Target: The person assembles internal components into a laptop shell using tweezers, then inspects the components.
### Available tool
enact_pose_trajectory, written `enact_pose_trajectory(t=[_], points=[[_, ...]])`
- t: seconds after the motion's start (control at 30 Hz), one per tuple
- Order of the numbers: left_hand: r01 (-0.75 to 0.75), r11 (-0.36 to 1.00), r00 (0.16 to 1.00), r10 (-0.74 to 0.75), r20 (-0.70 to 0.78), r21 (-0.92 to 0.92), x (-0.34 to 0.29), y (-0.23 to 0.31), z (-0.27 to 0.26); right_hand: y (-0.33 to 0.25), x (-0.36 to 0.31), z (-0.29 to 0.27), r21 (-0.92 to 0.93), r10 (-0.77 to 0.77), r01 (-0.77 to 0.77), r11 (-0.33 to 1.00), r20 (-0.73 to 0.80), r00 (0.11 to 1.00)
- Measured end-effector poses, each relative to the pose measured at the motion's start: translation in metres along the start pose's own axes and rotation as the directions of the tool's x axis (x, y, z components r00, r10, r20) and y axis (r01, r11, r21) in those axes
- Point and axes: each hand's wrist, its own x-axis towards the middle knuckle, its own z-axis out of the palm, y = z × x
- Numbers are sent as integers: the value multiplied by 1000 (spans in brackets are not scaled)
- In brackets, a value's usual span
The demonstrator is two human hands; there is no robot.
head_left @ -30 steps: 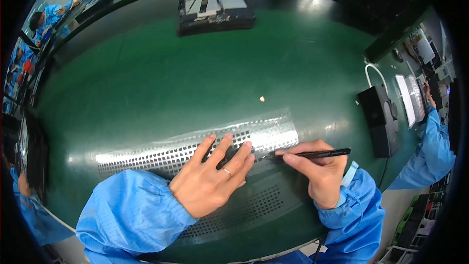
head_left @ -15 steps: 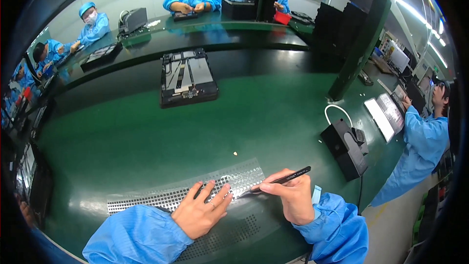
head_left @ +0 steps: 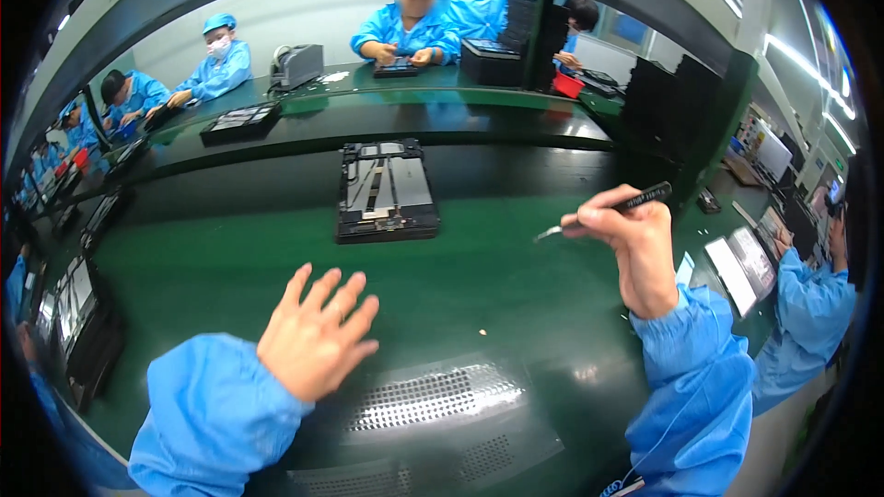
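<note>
My left hand (head_left: 315, 331) hovers open above the green mat, fingers spread, holding nothing. My right hand (head_left: 635, 244) is raised to the right and grips black tweezers (head_left: 608, 211) whose silver tip points left. A black tray with an opened flat device (head_left: 385, 190) lies on the mat beyond both hands. Under my forearms lies a clear sheet dotted with small dark parts (head_left: 433, 396).
The green mat (head_left: 230, 267) covers the bench. A tiny pale scrap (head_left: 481, 332) lies on it. Black trays (head_left: 78, 313) stack at the left edge. People in blue coats work at the far bench (head_left: 405, 28) and at the right (head_left: 810, 304).
Both hands have lifted off the dotted sheet. My left hand rose toward the black tray and my right hand swung up and right with the tweezers. The view tilted up.
</note>
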Motion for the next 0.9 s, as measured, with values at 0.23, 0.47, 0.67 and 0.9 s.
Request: enact_pose_trajectory(t=[0.23,0.47,0.67,0.9], points=[[312,950,945,-311,100,12,23,-58,70,91,55,55,222,57,-70,973,65,996],[676,729,725,-632,274,-109,47,-86,108,173,72,110,311,159,-173,935,68,985],[748,582,658,-711,248,-318,62,-84,123,186,69,138,418,226,-285,863,186,956],[476,824,841,-529,-115,-308,48,-62,88,131,61,106,472,101,-196,860,218,971]])
